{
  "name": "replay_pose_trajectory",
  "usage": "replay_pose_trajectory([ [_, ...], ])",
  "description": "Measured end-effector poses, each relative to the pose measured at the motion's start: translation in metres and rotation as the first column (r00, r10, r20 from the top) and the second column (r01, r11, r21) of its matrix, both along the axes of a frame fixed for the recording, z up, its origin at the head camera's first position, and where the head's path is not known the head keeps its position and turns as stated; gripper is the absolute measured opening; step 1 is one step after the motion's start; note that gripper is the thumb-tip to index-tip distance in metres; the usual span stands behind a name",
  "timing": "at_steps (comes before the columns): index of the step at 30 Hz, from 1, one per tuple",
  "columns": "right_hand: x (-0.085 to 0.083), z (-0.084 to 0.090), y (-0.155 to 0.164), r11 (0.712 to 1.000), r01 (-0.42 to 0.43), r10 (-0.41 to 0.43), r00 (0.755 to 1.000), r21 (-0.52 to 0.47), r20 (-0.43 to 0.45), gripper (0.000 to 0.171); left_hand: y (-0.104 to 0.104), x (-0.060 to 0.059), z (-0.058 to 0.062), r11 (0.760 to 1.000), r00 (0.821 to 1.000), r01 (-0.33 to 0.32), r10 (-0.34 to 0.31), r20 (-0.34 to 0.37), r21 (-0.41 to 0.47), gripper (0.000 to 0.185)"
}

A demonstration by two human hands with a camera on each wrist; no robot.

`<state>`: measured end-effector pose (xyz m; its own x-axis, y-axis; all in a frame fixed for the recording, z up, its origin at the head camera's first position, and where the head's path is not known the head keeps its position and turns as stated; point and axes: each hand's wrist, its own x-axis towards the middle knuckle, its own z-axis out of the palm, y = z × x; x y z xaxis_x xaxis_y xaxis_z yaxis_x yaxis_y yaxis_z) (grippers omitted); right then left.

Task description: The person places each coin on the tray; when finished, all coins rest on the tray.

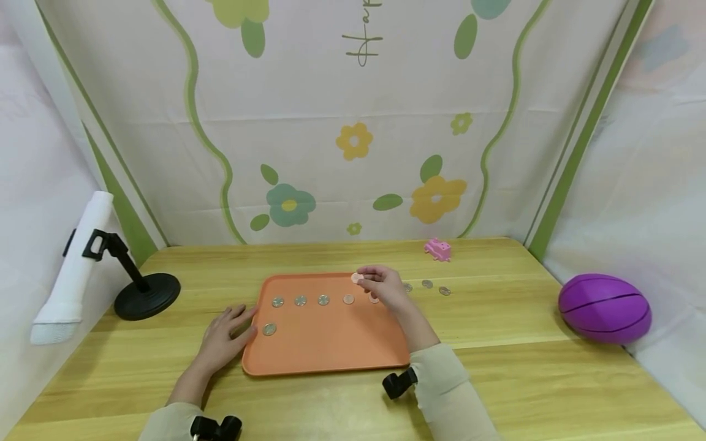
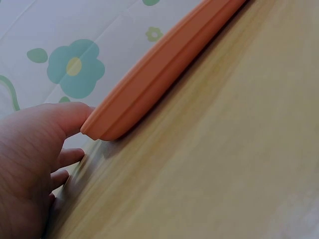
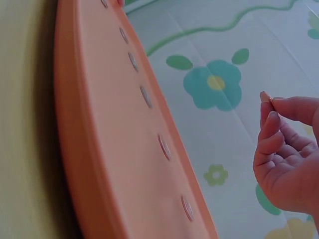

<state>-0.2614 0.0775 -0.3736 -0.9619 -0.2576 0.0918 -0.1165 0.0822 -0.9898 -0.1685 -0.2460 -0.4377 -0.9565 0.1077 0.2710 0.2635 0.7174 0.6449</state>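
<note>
At the orange plastic tray [image 1: 325, 352], I judge placing underway: right hand [image 1: 387, 288] pinches a pale metal coin [image 1: 356, 278], left hand [image 1: 222, 338] spread; lower gently.

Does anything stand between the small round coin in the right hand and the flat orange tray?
Nothing visible does: the right hand pinches the coin clear of the orange tray, with only air showing between.

Six coins [image 1: 323, 299] lie in an orange tray [image 1: 325, 346], three beside it, one coin [image 1: 356, 278] pinched aloft.
</note>
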Motion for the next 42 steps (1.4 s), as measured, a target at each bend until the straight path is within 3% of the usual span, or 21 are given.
replay_pose_trajectory([
  [11, 0.014, -0.011, -0.049, 0.991, -0.134, 0.133, 0.986, -0.004, 0.102, 0.022, 0.001, 0.002, 0.002, 1.0, 1.0, -0.008, 0.008, -0.006, -0.017, 0.045],
  [25, 0.029, -0.036, -0.093, 0.989, -0.148, 0.145, 0.972, -0.001, 0.187, 0.014, 0.001, 0.003, 0.001, 1.0, 1.0, -0.004, 0.004, -0.003, -0.013, 0.044],
  [35, 0.036, -0.045, -0.108, 0.987, -0.16, 0.155, 0.961, 0.003, 0.231, 0.013, 0.001, 0.001, 0.004, 1.0, 1.0, -0.007, 0.007, -0.007, -0.021, 0.045],
  [42, 0.039, -0.049, -0.11, 0.988, -0.151, 0.141, 0.971, 0.038, 0.194, 0.014, 0.002, 0.002, 0.003, 1.0, 1.0, -0.012, 0.012, -0.01, -0.024, 0.044],
])
